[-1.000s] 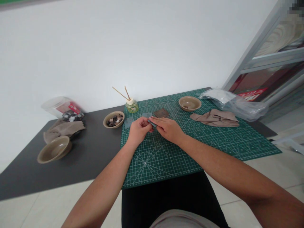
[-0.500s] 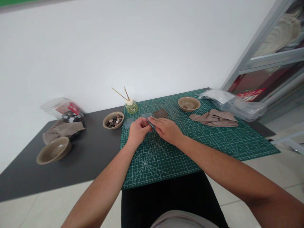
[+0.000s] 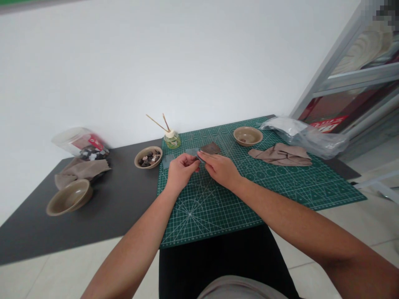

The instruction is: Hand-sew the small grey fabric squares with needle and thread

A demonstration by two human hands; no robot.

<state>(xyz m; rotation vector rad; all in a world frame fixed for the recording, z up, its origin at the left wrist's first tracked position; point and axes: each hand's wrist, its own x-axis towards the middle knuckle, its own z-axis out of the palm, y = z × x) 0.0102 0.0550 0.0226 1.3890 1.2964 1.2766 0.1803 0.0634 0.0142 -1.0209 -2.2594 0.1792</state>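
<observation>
Over the green cutting mat (image 3: 212, 207), my two hands meet. My right hand (image 3: 222, 169) is closed, its fingertips pressing a small blue-grey piece of sandpaper (image 3: 199, 158) against what the other hand holds. My left hand (image 3: 181, 170) pinches something small between thumb and fingers; the fingers hide most of it. Just beyond the hands lie two blue-grey sandpaper squares (image 3: 168, 160) and a brown square (image 3: 211, 148). To the left, a tan bowl (image 3: 137, 160) holds several small dark and pale stones.
Another tan bowl (image 3: 248, 136) with a small piece inside stands behind a crumpled brown cloth (image 3: 282, 155) and plastic bag (image 3: 307, 135). A reed diffuser (image 3: 172, 140) stands by the wall. At left are an empty bowl (image 3: 70, 198), a cloth (image 3: 82, 169) and a tipped clear jar (image 3: 73, 140).
The right fingertips and the sandpaper have shifted slightly against the left fingers, and less of the sandpaper shows. The hands stay together in the same place.
</observation>
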